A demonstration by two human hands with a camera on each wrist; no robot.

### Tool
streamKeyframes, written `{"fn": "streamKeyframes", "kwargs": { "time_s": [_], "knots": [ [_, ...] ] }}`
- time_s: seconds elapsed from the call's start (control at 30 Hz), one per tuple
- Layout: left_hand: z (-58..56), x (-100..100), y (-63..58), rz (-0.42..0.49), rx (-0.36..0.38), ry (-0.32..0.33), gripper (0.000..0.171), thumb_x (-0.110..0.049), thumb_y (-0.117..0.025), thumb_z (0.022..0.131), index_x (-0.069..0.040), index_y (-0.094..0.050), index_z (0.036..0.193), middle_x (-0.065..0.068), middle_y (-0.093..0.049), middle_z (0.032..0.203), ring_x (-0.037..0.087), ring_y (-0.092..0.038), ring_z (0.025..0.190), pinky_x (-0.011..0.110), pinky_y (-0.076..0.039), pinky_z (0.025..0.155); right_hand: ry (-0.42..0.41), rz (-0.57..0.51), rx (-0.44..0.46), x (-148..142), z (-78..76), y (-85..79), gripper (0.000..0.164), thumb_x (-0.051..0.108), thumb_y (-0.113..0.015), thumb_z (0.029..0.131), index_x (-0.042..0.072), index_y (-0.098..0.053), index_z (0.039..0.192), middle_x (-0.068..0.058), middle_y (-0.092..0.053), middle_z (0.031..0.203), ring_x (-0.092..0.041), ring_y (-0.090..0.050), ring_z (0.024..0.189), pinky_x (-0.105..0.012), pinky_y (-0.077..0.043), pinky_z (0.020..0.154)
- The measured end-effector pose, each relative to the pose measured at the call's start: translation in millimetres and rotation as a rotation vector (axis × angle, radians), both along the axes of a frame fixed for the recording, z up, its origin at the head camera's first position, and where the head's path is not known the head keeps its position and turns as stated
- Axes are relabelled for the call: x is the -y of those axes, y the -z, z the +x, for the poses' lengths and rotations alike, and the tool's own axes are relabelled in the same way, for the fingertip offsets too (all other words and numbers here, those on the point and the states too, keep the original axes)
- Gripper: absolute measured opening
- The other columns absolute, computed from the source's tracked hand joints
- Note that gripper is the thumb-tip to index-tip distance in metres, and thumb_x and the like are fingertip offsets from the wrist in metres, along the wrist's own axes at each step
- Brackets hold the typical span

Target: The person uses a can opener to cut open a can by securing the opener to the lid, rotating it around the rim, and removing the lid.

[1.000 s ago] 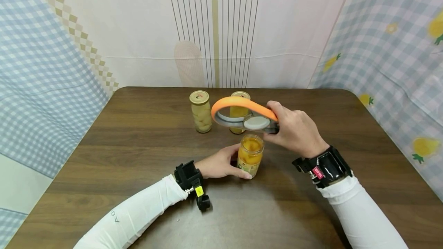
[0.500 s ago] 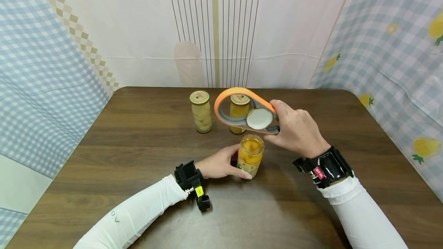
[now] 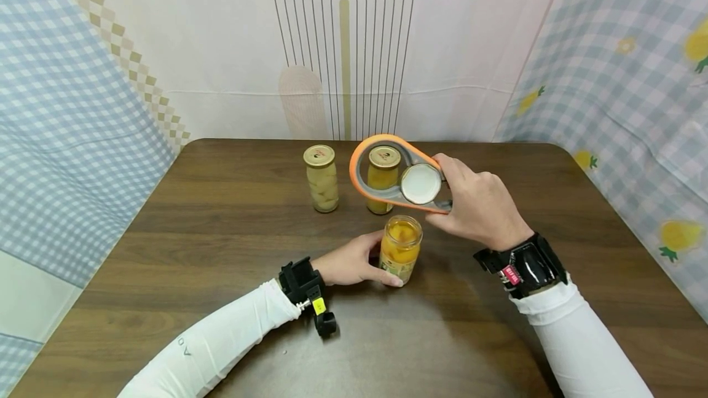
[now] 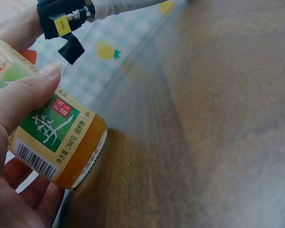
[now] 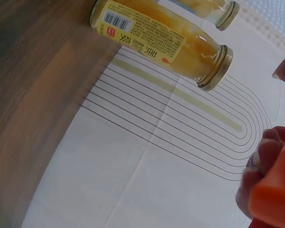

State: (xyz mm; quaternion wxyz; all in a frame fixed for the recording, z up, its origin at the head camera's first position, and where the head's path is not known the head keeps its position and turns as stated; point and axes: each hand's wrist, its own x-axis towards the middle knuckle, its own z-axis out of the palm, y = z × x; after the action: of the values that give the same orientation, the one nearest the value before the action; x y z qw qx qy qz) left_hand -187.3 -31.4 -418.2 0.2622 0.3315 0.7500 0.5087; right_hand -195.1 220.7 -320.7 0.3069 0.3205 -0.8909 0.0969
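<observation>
Now, inside the orange loop (image 3: pixel 354 167) being pinched by the right hand (image 3: pixel 478 204), the lid (image 3: pixel 421 183) is being tipped to show its white underside more fully (the uncapping, seemingly, being done), while the open jar (image 3: pixel 399 253) is being gripped by the left hand (image 3: pixel 354 260) on the brown table (image 3: pixel 193 220), backed by hanging patterned cloths (image 3: pixel 221 29).

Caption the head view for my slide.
Left hand holds an open jar; right hand grips an orange loop with a lid inside.

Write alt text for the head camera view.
A person's left hand holds an open jar with yellow contents at a brown table. The right hand grips an orange-gray looped tool with a lid inside it. Two capped jars stand behind.
</observation>
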Motion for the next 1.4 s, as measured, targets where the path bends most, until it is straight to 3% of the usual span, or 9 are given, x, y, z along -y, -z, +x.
{"fn": "streamKeyframes", "kwargs": {
  "time_s": [0.27, 0.47, 0.67, 0.97, 1.2, 1.4],
  "knots": [
    [-0.1, 0, 0.2, -0.005, -0.002, -0.004, 0.068, -0.016, -0.082, 0.086, -0.019, -0.047, 0.144, -0.002, -0.063, 0.134, 0.004, -0.060, 0.119, 0.024, -0.047, 0.106, 0.003, -0.006, -0.013, -1, -1.3, 1.2, 0.079, 0.026, -0.088, 0.063, -0.004, -0.053, 0.127, -0.019, -0.070, 0.104, -0.032, -0.070, 0.068, -0.048, -0.056, 0.055],
    [-0.2, 0, -0.6, -0.020, 0.000, -0.009, 0.069, -0.018, -0.082, 0.086, -0.018, -0.046, 0.145, -0.002, -0.062, 0.136, 0.004, -0.060, 0.119, 0.024, -0.047, 0.106, 0.045, 0.028, -0.084, -1, -1.6, 0.7, 0.069, 0.015, -0.084, 0.062, -0.005, -0.057, 0.123, -0.020, -0.072, 0.103, -0.034, -0.072, 0.078, -0.048, -0.057, 0.056],
    [0.3, 1, -1.6, -0.028, 0.002, -0.023, 0.070, -0.020, -0.083, 0.086, -0.020, -0.046, 0.146, -0.003, -0.063, 0.135, 0.003, -0.060, 0.118, 0.023, -0.048, 0.105, 0.109, 0.067, -0.147, -1, -2.1, -2.0, 0.059, 0.008, -0.076, 0.064, 0.003, -0.062, 0.121, -0.012, -0.069, 0.085, -0.031, -0.065, 0.064, -0.042, -0.050, 0.049],
    [0.3, -4, -1.7, -0.019, -0.003, -0.023, 0.071, -0.022, -0.083, 0.086, -0.021, -0.046, 0.146, -0.004, -0.064, 0.134, 0.002, -0.060, 0.116, 0.022, -0.048, 0.103, 0.122, 0.069, -0.155, -3, -0.2, -3.8, 0.055, 0.011, -0.070, 0.069, 0.006, -0.066, 0.123, -0.009, -0.067, 0.079, -0.031, -0.061, 0.058, -0.042, -0.050, 0.050],
    [1.0, -7, -2.0, 0.006, -0.008, -0.026, 0.068, -0.019, -0.083, 0.086, -0.022, -0.047, 0.145, -0.003, -0.064, 0.132, 0.002, -0.061, 0.114, 0.022, -0.049, 0.102, 0.096, 0.061, -0.120, -6, 3.2, -7.6, 0.052, 0.011, -0.073, 0.065, 0.004, -0.067, 0.116, -0.012, -0.074, 0.088, -0.030, -0.069, 0.066, -0.044, -0.052, 0.049],
    [2.1, -9, -0.9, 0.006, -0.007, -0.052, 0.069, -0.020, -0.084, 0.085, -0.021, -0.048, 0.144, -0.003, -0.065, 0.131, 0.002, -0.062, 0.114, 0.022, -0.049, 0.102, 0.091, 0.064, -0.113, -4, 6.0, -10.6, 0.048, 0.010, -0.072, 0.065, 0.005, -0.066, 0.112, -0.010, -0.074, 0.087, -0.028, -0.067, 0.062, -0.042, -0.050, 0.048]
  ]
}}
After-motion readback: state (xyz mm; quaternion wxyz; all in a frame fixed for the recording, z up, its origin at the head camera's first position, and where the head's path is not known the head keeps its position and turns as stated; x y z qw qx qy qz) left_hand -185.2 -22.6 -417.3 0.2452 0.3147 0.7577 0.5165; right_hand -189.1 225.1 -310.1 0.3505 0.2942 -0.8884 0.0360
